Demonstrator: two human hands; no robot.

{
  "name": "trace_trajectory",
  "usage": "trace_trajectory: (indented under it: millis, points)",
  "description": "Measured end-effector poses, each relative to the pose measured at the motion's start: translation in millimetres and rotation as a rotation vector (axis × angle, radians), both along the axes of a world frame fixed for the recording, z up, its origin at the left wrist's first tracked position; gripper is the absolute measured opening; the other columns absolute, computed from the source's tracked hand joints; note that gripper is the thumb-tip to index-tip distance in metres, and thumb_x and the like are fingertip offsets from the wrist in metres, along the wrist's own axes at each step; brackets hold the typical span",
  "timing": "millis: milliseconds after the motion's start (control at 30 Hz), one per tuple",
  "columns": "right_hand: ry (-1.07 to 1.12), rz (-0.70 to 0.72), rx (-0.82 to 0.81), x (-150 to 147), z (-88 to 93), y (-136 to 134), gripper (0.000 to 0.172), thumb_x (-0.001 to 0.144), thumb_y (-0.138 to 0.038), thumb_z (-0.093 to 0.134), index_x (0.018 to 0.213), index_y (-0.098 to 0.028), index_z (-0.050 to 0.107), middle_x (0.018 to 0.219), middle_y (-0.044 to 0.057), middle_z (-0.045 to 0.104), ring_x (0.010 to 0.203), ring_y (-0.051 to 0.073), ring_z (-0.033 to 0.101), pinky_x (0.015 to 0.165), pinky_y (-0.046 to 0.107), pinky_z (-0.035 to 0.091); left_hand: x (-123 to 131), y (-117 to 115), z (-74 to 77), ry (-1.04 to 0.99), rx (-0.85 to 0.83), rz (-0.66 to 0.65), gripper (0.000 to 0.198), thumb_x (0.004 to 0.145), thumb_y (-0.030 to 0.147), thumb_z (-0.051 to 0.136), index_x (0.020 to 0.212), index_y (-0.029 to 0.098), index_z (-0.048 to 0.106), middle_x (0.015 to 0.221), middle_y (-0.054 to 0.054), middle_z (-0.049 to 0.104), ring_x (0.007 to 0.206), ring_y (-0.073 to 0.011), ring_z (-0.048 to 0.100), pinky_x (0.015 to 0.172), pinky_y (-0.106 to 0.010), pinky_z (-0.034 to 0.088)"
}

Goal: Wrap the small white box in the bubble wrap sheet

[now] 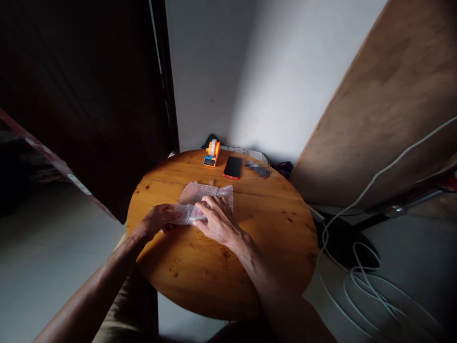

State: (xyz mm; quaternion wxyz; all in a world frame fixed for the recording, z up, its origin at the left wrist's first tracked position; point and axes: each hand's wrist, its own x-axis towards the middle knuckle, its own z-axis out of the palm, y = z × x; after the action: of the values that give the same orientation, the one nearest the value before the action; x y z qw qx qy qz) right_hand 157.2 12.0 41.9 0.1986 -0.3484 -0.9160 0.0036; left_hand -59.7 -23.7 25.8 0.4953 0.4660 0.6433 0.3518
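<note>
A sheet of clear bubble wrap lies on the round wooden table, its near part folded over into a narrow bundle. Red marks show through the plastic there; what is inside cannot be made out. My left hand grips the bundle's left end, thumb on top and fingers beneath. Across the bundle's right part rests my right hand, its fingers bent over the top and its thumb on the near side. Both hands are closed on the wrap, and the right one hides part of the sheet.
An orange and blue tape dispenser stands at the table's back, beside a phone with a red edge. A blurred dark object lies farther right. Behind the table is a wall; a looped white cable lies on the floor.
</note>
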Motion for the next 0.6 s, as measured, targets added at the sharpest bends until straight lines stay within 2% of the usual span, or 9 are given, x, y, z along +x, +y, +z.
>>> trace_trajectory:
  millis: [100, 267, 433, 600]
  points:
    - [0.014, 0.017, -0.009, -0.6, -2.4, 0.5, 0.025, 0.085, -0.036, 0.068, 0.104, -0.02, 0.064, 0.11, 0.01, 0.063, 0.102, 0.027, 0.054, 0.09, 0.041, 0.038, 1.8, 6.9, -2.3, 0.039, 0.013, -0.07, 0.034, 0.064, 0.047, 0.067, 0.073, 0.015, 0.059, 0.05, 0.003, 0.055, 0.043, -0.0097, 0.048, 0.041, -0.021, 0.038]
    - [0.062, 0.043, -0.007, -0.5, -5.1, 0.5, 0.033, 0.085, -0.034, 0.069, 0.114, -0.02, 0.06, 0.114, 0.009, 0.064, 0.107, 0.028, 0.055, 0.092, 0.042, 0.038, 4.4, 23.2, -5.0, 0.111, -0.008, -0.141, 0.033, 0.064, 0.049, 0.062, 0.06, 0.018, 0.053, 0.044, 0.004, 0.049, 0.038, -0.0084, 0.043, 0.039, -0.021, 0.035]
    - [0.09, 0.072, -0.008, 0.5, -5.8, 0.2, 0.043, 0.086, -0.031, 0.068, 0.125, -0.021, 0.056, 0.125, 0.01, 0.061, 0.113, 0.027, 0.054, 0.097, 0.043, 0.038, 8.5, 25.6, -3.5, 0.152, 0.017, -0.11, 0.023, 0.067, 0.04, 0.057, 0.061, 0.018, 0.051, 0.046, 0.005, 0.049, 0.038, -0.0074, 0.04, 0.039, -0.02, 0.031]
    - [0.062, 0.102, 0.02, 1.0, -5.5, 1.0, 0.033, 0.088, -0.033, 0.065, 0.119, -0.021, 0.062, 0.127, 0.01, 0.059, 0.114, 0.027, 0.053, 0.095, 0.043, 0.038, 14.6, 25.8, -2.3, 0.247, 0.06, -0.035, 0.018, 0.064, 0.034, 0.057, 0.059, 0.018, 0.05, 0.044, 0.006, 0.046, 0.04, -0.0077, 0.039, 0.041, -0.02, 0.025]
